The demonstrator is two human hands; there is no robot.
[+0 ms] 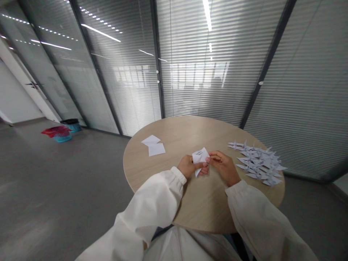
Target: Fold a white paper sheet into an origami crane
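- Paper (200, 157), white and folded to points, with small dark print too tiny to read, sits between my hands, over the middle of the surface (206, 134).
- Left hand (189, 166): fingers (202, 165) narrow, pinching the paper's lower side.
- Right hand (224, 167): fingers (213, 156) narrow, pinching the paper's right side.
- Sheets (153, 145): two white squares lying flat on the surface, left of my hands, their edges touching.
- Cranes (258, 163): a heap of folded paper birds on the surface, just beside my right hand.
- Sleeves (152, 203): white, gathered at both wrists.
- Basket (62, 137): teal, with red cloth on it, on the floor (54, 181) at far left, touching or just beside a black-topped bin (71, 125), near the glass wall (206, 72) with its blinds.
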